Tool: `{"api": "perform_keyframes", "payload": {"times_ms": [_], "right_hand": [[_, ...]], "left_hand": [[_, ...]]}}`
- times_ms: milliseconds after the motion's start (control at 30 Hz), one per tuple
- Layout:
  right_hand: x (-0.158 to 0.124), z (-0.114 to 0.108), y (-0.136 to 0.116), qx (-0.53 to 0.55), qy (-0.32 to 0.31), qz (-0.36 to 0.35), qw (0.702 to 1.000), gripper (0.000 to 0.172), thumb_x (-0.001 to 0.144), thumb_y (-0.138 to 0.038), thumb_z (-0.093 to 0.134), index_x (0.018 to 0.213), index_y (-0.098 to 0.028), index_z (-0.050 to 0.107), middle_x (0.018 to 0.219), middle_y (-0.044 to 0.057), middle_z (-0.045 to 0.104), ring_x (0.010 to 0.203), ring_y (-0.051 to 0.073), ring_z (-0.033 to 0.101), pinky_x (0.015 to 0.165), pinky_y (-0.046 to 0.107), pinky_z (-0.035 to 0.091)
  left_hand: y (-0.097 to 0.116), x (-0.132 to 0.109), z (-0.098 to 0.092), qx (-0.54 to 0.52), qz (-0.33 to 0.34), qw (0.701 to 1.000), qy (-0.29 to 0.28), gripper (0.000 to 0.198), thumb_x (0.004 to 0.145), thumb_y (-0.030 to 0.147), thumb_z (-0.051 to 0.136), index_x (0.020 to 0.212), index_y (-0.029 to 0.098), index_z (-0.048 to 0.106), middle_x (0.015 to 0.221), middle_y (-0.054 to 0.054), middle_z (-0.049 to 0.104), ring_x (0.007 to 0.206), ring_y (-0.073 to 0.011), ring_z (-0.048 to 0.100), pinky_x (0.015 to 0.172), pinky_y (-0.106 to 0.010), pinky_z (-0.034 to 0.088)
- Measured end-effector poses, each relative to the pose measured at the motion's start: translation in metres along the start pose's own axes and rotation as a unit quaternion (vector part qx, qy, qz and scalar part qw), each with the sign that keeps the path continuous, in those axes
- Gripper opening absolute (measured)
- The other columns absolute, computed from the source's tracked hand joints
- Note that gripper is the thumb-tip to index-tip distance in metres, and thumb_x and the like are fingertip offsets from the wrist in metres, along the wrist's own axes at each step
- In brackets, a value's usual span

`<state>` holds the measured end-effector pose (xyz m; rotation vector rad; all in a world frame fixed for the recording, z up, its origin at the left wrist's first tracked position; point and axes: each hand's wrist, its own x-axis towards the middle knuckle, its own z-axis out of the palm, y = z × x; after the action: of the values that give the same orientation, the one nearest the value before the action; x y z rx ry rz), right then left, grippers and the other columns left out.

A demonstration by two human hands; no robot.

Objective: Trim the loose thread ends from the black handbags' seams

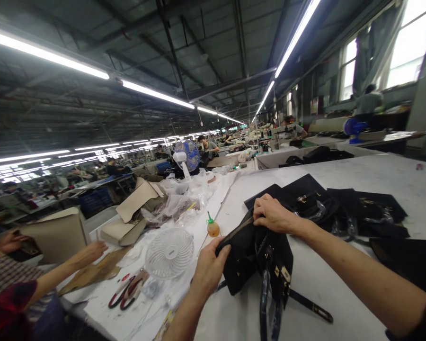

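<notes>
A black handbag (239, 265) with gold-coloured fittings lies on the white table in front of me, its handles and a strap hanging toward me. My left hand (211, 265) grips the near left end of its top edge, thumb on top. Farther along that edge, my right hand (273, 214) pinches the black material with bent fingers. Between the two hands runs a brownish strip along the opening, perhaps a zip. The bag's inside is hidden from view.
More black bags (367, 208) lie to the right. Left of the bag are a small glue bottle (213, 228) with a green tip, a white fan (170, 253), scissors (128, 289) and crumpled plastic (179, 201). A co-worker's hand (92, 253) reaches in at far left near cardboard.
</notes>
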<state>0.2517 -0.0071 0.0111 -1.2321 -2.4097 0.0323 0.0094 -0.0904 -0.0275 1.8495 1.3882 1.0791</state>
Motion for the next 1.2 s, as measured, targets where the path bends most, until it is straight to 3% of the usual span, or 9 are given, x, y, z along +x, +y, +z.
{"api": "perform_keyframes", "payload": {"times_ms": [267, 567, 900, 1200], "right_hand": [[-0.001, 0.006, 0.003, 0.033, 0.066, 0.015, 0.997, 0.015, 0.076, -0.026, 0.063, 0.062, -0.019, 0.063, 0.09, 0.003, 0.058, 0.09, 0.018, 0.047, 0.08, 0.031, 0.039], [0.01, 0.01, 0.007, 0.02, 0.043, 0.042, 0.998, 0.013, 0.076, -0.021, 0.06, 0.064, -0.019, 0.063, 0.1, -0.002, 0.062, 0.081, 0.012, 0.056, 0.076, 0.026, 0.037], [0.01, 0.007, 0.012, 0.018, 0.042, 0.022, 0.999, 0.011, 0.078, -0.024, 0.057, 0.068, -0.021, 0.061, 0.092, -0.002, 0.064, 0.081, 0.012, 0.057, 0.074, 0.025, 0.036], [0.017, 0.009, 0.005, -0.01, 0.035, 0.081, 0.996, 0.015, 0.078, -0.029, 0.058, 0.067, -0.021, 0.061, 0.089, -0.001, 0.065, 0.078, 0.013, 0.057, 0.067, 0.025, 0.032]], "left_hand": [[-0.008, 0.006, -0.001, -0.071, -0.015, 0.997, -0.014, 0.035, 0.081, 0.035, 0.051, 0.109, 0.017, 0.063, 0.1, -0.005, 0.069, 0.093, -0.0213, 0.063, 0.085, -0.031, 0.048], [-0.009, 0.001, 0.002, -0.06, -0.006, 0.998, 0.013, 0.035, 0.081, 0.036, 0.052, 0.108, 0.018, 0.065, 0.101, -0.005, 0.07, 0.092, -0.0219, 0.063, 0.085, -0.032, 0.049], [-0.004, 0.002, 0.01, 0.051, -0.019, 0.991, 0.119, 0.032, 0.081, 0.035, 0.051, 0.105, 0.021, 0.067, 0.101, -0.004, 0.07, 0.095, -0.0234, 0.062, 0.087, -0.035, 0.045], [-0.017, 0.009, 0.003, -0.062, -0.027, 0.995, 0.067, 0.034, 0.08, 0.036, 0.055, 0.107, 0.019, 0.066, 0.1, -0.003, 0.07, 0.093, -0.0218, 0.063, 0.087, -0.033, 0.047]]}}
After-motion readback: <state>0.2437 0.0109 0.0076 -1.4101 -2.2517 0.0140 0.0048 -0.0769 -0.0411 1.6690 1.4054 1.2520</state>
